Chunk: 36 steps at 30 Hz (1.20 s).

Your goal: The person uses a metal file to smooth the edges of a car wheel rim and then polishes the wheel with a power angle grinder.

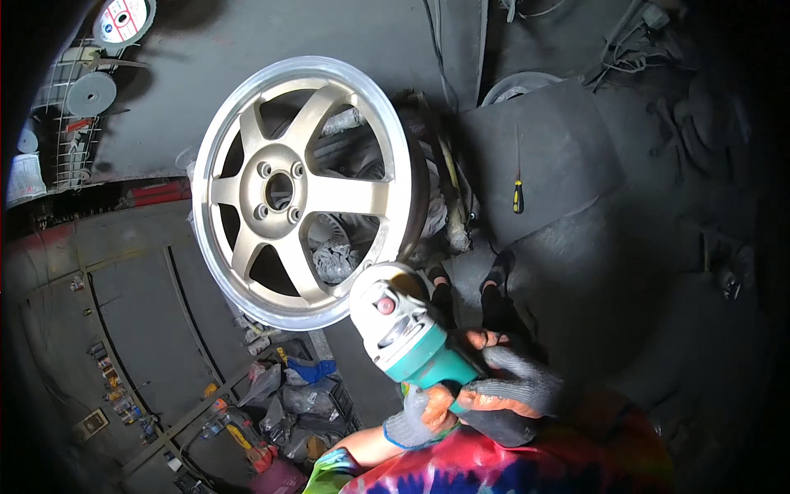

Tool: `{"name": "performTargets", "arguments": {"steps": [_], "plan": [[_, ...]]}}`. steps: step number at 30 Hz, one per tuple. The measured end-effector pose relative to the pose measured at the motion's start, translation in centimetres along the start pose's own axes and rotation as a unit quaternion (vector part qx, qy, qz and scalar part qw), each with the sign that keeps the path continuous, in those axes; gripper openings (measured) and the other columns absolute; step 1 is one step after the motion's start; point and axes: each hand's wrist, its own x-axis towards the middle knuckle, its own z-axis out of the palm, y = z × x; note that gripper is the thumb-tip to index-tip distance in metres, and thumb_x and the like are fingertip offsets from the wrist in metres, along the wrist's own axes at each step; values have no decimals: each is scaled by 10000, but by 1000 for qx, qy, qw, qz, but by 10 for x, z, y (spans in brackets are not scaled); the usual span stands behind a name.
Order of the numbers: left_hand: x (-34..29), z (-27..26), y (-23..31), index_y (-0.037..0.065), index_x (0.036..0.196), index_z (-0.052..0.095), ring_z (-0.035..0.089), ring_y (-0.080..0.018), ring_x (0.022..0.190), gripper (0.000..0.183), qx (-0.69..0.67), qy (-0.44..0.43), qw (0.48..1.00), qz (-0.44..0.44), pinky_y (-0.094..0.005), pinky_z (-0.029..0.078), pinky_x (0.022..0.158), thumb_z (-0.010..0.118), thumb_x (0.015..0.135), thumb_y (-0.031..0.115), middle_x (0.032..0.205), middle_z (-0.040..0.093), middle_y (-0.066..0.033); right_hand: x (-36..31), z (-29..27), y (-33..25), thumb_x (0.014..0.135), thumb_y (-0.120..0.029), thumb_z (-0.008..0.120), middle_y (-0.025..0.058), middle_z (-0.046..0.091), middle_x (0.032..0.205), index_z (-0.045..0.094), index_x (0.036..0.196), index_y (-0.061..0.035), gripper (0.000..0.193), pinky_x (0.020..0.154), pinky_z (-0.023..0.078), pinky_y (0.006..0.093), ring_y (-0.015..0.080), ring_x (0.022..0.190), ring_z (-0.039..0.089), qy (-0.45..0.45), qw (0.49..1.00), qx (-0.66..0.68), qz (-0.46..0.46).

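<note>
A teal angle grinder with a silver metal head is in both of my gloved hands. My left hand, in a grey and orange glove, is closed round the lower side of its body. Higher and to the right, my right hand wraps the rear of the body in the same kind of glove. The grinder's head overlaps the lower right edge of a bronze, six-spoke car wheel rim with a bright bare-metal lip. Whether its disc touches the lip is hidden behind the head.
Grinding discs hang on a wire rack at the far left. A yellow-black screwdriver lies on a grey sheet to the right. Below the rim, plastic bags and tools clutter the lower left. My feet show beyond the grinder.
</note>
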Motion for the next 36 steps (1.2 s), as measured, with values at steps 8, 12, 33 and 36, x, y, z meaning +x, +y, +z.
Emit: {"name": "performTargets", "arguments": {"steps": [8, 12, 33, 36], "plan": [[21, 21, 0, 2, 1395, 435, 441, -320, 1329, 857, -82, -164, 966, 181, -483, 360, 1139, 683, 868, 630, 1367, 465, -170, -5, -5, 6, 887, -245, 812, 130, 563, 1067, 750, 1025, -17, 274, 1040, 376, 382, 251, 1062, 510, -74, 973, -160, -148], [-8, -15, 0, 31, 1406, 442, 405, -361, 1350, 832, -61, 24, 995, -71, -533, 329, 1148, 676, 881, 633, 1358, 469, -168, -5, 2, 2, 900, -243, 798, 154, 567, 1091, 718, 1069, -7, 301, 1069, 366, 378, 272, 1126, 498, -19, 998, -34, -42], [4, -2, 17, -27, 1389, 444, 439, -362, 1359, 886, 39, -36, 999, 6, -506, 363, 1153, 709, 854, 627, 1380, 483, -217, 6, 7, -3, 938, -371, 745, 130, 562, 968, 619, 1053, -31, 380, 849, 464, 359, 232, 912, 576, -20, 999, 1, 28], [9, 15, 30, -33, 1397, 445, 440, -361, 1361, 918, 50, -31, 998, -13, -511, 366, 1154, 730, 833, 632, 1385, 485, -216, 13, 8, -16, 944, -366, 741, 102, 570, 954, 603, 1096, -34, 390, 852, 462, 353, 191, 921, 565, 5, 996, 80, 47]]}}
